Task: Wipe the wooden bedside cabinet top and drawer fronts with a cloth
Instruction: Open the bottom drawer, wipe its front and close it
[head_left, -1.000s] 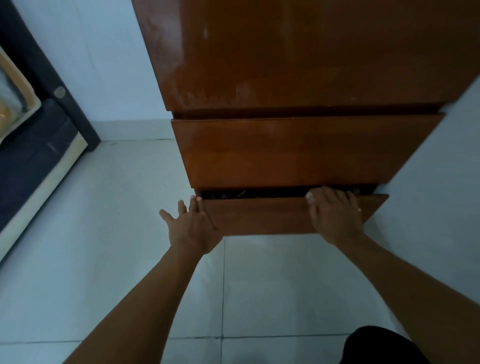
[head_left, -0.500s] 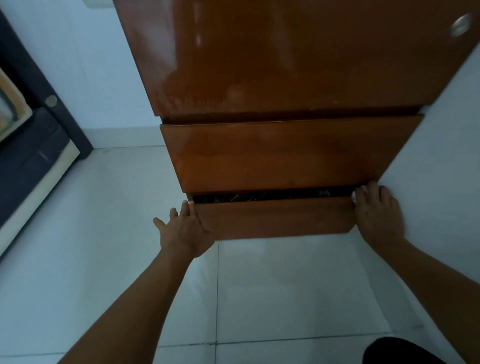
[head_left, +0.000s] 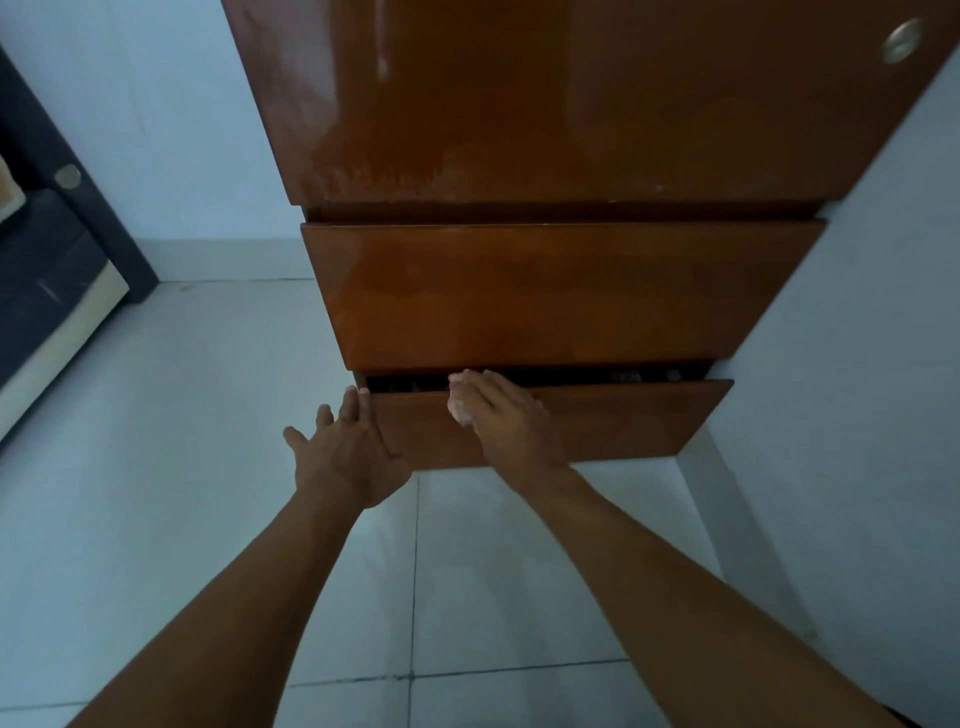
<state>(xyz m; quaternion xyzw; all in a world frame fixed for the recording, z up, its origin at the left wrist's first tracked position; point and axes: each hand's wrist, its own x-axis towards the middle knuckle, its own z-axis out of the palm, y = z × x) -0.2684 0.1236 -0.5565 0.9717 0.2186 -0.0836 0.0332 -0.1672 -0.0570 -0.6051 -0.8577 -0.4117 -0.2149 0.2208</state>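
Two hands at lower drawer front (head_left: 597, 421), cloth (head_left: 460, 402) mostly hidden under right hand (head_left: 511, 421)

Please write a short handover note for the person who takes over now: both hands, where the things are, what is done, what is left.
Left hand: open, flat against the left end of the bottom drawer front.
Right hand: pressing a small pale cloth on that front near its top edge, left of centre.
The bottom drawer stands slightly open.
Done: cannot tell; the cabinet top shows pale smears.
Left: finish this front, then check the upper drawer front and the top.

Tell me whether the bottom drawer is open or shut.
Slightly open: the brown wooden bottom drawer front juts out, with a dark gap above it.
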